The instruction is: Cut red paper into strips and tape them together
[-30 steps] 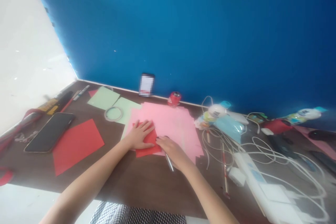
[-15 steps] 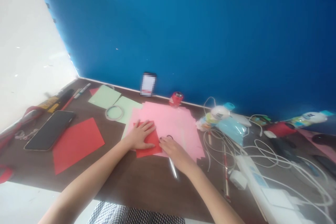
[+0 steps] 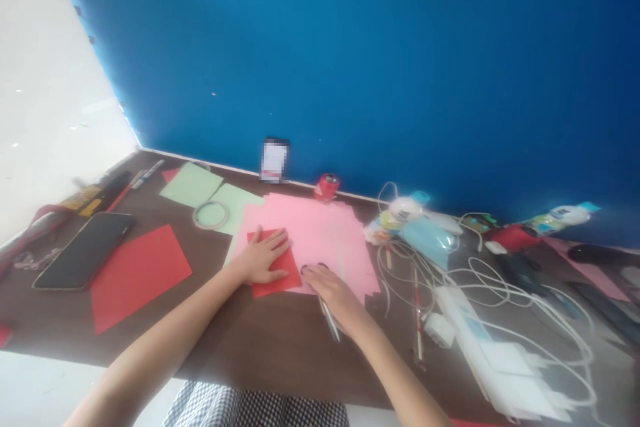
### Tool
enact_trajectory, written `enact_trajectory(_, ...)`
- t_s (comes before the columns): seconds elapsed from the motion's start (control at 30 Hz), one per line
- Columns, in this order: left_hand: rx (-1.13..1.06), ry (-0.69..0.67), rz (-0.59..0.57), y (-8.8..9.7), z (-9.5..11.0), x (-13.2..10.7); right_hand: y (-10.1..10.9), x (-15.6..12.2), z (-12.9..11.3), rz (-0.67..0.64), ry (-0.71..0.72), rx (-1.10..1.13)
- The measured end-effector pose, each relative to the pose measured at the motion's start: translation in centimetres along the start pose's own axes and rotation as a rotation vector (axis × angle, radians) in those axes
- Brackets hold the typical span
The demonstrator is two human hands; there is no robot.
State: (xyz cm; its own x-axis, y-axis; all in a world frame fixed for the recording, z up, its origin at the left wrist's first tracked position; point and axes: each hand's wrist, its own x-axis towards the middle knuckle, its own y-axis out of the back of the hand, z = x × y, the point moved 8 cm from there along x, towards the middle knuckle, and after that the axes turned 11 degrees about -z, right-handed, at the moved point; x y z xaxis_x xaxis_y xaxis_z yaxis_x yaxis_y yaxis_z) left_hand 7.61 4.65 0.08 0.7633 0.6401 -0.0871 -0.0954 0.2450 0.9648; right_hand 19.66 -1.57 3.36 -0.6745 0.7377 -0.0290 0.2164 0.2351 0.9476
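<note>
My left hand lies flat with fingers spread on a small piece of red paper, which rests over the near edge of a stack of pink paper. Just right of it, my right hand is closed over the dark handles of a pair of scissors. The scissors' silver blades stick out below the hand towards the table's near edge, slightly apart. Part of the handles is hidden under my fingers.
Left lie a larger red sheet, a black phone, green paper and a tape roll. A red jar stands behind. To the right are a glue bottle, a pencil, white cables and a power strip.
The camera view has turned slightly right, so things sit further left. The scissors' blades now show as two separate parts. My left hand stays on the red paper.
</note>
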Motion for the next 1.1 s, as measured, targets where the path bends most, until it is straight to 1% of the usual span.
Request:
enact_trajectory(0.1,0.005,-0.023,-0.019,-0.2,0.2,0.1,-0.7,1.3,0.1,0.014,0.004,0.074)
enact_trajectory(0.2,-0.008,-0.013,-0.034,-0.5,0.1,0.1,-1.2,1.7,0.0,-0.02,0.0,0.124)
enact_trajectory(0.33,-0.019,-0.006,-0.048,-0.7,0.0,0.1,-0.2,0.6,-0.9,-0.061,0.006,0.123)
enact_trajectory(0.47,-0.024,0.0,-0.05,-0.4,0.0,0.0,0.8,-0.7,-2.3,-0.057,-0.01,0.073)
enact_trajectory(0.57,-0.025,0.017,-0.022,0.2,0.4,0.1,0.6,-1.3,-3.0,-0.058,-0.013,0.043)
enact_trajectory(0.67,-0.022,0.07,0.022,0.4,1.2,0.5,0.2,-1.8,-2.9,-0.083,-0.035,0.079)
enact_trajectory(0.77,-0.026,0.175,0.057,-0.2,1.7,1.1,0.6,-2.2,-2.1,-0.095,-0.028,0.168)
enact_trajectory(0.83,-0.036,0.222,0.059,-0.9,2.0,1.4,1.4,-2.5,-0.9,-0.062,-0.019,0.179)
enact_trajectory(0.87,-0.039,0.233,0.059,-1.2,2.0,1.5,1.9,-2.7,0.0,-0.035,-0.027,0.145)
enact_trajectory(0.93,-0.046,0.239,0.064,-1.7,2.0,1.6,3.0,-3.3,2.4,0.059,-0.107,0.037)
enact_trajectory(1.0,-0.059,0.238,0.073,-1.9,1.8,1.6,3.4,-3.7,4.7,0.098,-0.222,-0.041)
enact_trajectory(1.03,-0.066,0.235,0.079,-2.0,1.7,1.6,3.4,-3.7,5.5,0.103,-0.269,-0.068)
enact_trajectory(1.1,-0.08,0.224,0.083,-2.0,1.5,1.5,3.3,-3.3,5.8,0.097,-0.312,-0.075)
